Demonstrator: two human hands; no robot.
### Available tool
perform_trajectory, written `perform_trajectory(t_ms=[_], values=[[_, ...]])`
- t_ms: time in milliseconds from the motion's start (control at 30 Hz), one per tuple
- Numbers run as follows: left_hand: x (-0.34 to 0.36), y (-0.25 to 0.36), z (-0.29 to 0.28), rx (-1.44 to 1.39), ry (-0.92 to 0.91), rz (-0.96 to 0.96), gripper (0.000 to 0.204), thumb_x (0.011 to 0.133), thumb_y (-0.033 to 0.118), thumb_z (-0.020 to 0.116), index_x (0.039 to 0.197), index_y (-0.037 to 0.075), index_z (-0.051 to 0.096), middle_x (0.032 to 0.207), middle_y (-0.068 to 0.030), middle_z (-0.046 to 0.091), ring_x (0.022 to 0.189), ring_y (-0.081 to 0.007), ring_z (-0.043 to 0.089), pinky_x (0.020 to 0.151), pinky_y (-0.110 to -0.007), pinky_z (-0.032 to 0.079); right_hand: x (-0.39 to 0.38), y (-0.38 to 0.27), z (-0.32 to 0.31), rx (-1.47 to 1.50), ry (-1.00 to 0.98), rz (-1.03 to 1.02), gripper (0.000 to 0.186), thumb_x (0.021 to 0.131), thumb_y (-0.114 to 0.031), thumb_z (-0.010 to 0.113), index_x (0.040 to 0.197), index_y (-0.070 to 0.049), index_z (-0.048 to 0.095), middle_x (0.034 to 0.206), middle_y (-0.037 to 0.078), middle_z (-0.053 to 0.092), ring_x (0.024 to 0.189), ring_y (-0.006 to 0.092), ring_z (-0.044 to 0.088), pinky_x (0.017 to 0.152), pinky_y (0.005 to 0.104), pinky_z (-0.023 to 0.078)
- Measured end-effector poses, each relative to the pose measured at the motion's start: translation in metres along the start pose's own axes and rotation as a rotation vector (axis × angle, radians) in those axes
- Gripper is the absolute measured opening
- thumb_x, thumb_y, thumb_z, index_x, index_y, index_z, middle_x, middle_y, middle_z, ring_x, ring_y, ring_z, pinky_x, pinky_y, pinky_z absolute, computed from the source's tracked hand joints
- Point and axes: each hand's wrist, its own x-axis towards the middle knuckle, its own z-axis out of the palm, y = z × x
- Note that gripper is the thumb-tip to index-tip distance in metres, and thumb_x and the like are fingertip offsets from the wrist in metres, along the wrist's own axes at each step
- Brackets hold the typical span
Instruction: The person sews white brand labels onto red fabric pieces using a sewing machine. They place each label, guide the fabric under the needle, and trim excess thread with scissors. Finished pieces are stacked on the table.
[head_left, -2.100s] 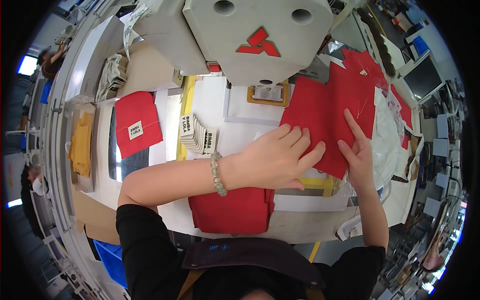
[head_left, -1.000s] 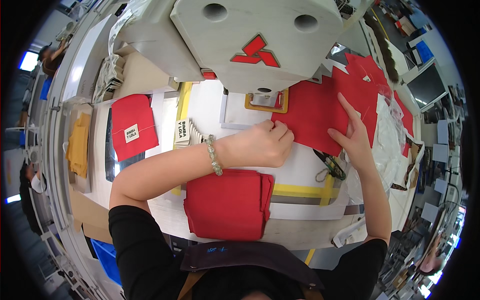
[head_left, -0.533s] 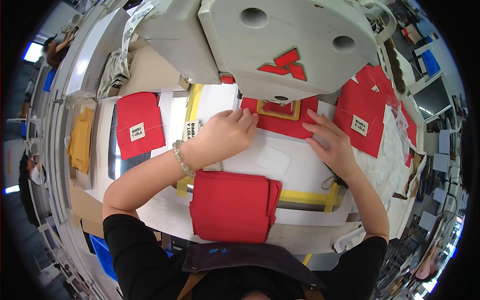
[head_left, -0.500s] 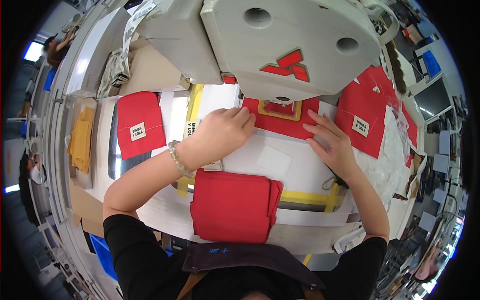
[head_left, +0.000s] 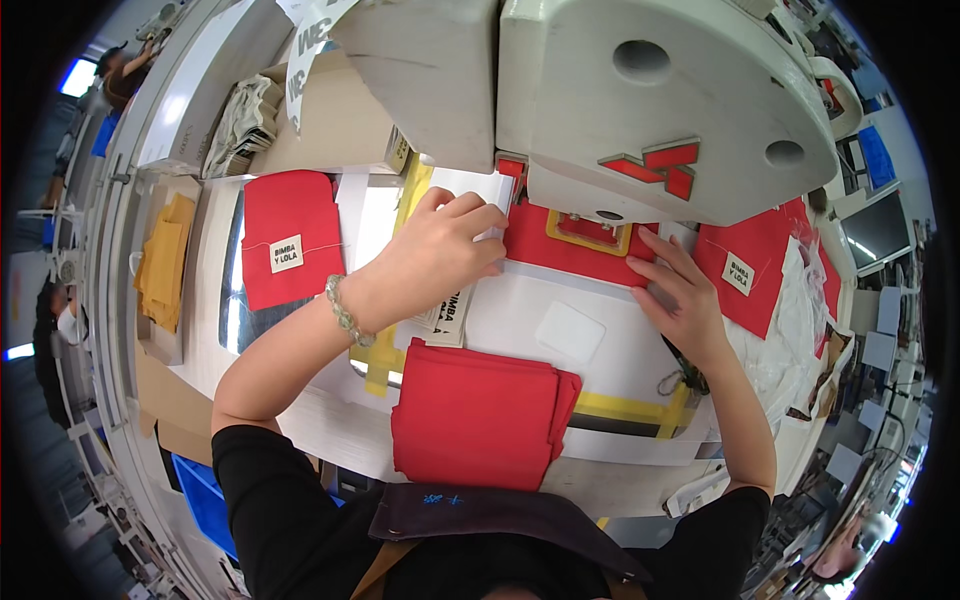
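A red cloth piece [head_left: 560, 262] lies flat under the head of a large pale grey sewing machine [head_left: 570, 120]. A yellow rectangular clamp frame [head_left: 572, 236] rests on it. At the cloth's left edge is my left hand [head_left: 435, 245], fingers bent and thumb apart, with a beaded bracelet on its wrist. My right hand [head_left: 685, 300] has its fingers spread, the tips touching the cloth's right edge. Below my left hand lie printed white labels [head_left: 450, 318], partly covered by it. A folded stack of red cloth [head_left: 480, 415] sits nearest me.
To the left lies a red piece with a sewn label [head_left: 290, 220], beside a tray [head_left: 165, 340] of yellow-orange cloth [head_left: 165, 262]. More labelled red pieces [head_left: 745, 265] and crumpled clear plastic [head_left: 775, 355] are at the right. A cardboard box [head_left: 320, 125] stands behind, left of the machine.
My view has shifted, so the machine and cloth appear farther right. My left hand's fingers have loosened and drawn slightly back from the cloth. The right hand stays at the cloth's edge.
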Motion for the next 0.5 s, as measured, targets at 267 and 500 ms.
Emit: perform_trajectory(t_ms=[267,500], values=[[-0.0035,-0.0018,-0.0011,0.034,-0.044,0.053,0.014,0.076,0.017,0.075,0.088,0.010,0.071,0.111,-0.0011,0.064,0.102,-0.0178,0.056,0.091,-0.036,0.041,-0.0015,-0.0024,-0.0013,-0.072,0.001,-0.021,0.035,0.078,-0.008,0.073,0.112,-0.011,0.069,0.137,0.011,0.056,0.120,0.0293,0.056,0.110,0.0467,0.037],[-0.0023,-0.0005,-0.0003,0.061,-0.009,0.084,0.023,0.077,0.020,0.074,0.098,0.012,0.069,0.116,-0.0023,0.063,0.111,-0.0182,0.056,0.095,-0.043,0.039,-0.0089,-0.0089,-0.0040,-0.419,0.106,-0.141,0.036,0.070,-0.015,0.075,0.107,-0.018,0.071,0.127,0.003,0.062,0.100,0.0196,0.057,0.094,0.0385,0.029]])
